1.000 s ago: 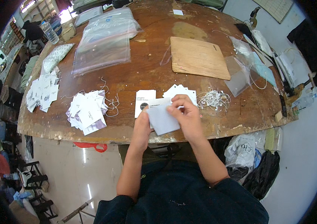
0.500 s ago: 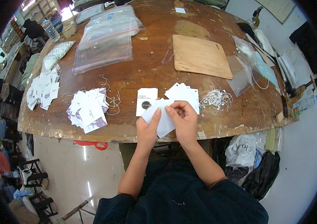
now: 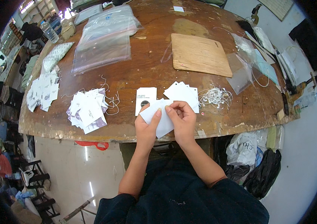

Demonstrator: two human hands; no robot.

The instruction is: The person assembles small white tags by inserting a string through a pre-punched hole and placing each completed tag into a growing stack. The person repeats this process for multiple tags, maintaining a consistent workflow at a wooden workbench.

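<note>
Both hands pinch white card tags [image 3: 164, 128] just above the table's front edge. My left hand [image 3: 146, 125] grips their left side, thumb on top. With thumb and fingertips together, my right hand [image 3: 184, 121] holds their upper right edge; whether a string is between those fingers I cannot make out. Just beyond lies a stack of printed white cards [image 3: 146, 94] with a black circle, partly covered by my left hand. Beside it, blank-faced white tags with punched corners [image 3: 186, 95] are fanned out. A tangle of white strings [image 3: 215, 98] sits to the right.
On the worn wooden table [image 3: 143, 74], strung tags [image 3: 87, 111] are piled at left, more tags [image 3: 43, 91] farther left. Clear plastic bags [image 3: 104, 44] and a patterned pouch [image 3: 57, 56] lie behind. A wooden board [image 3: 201, 54] is beyond the strings; a clear bag [image 3: 238, 72] lies beside it.
My hands keep nearly the same pinch on the white tags. The whole view has shifted very slightly; nothing on the table has visibly moved.
</note>
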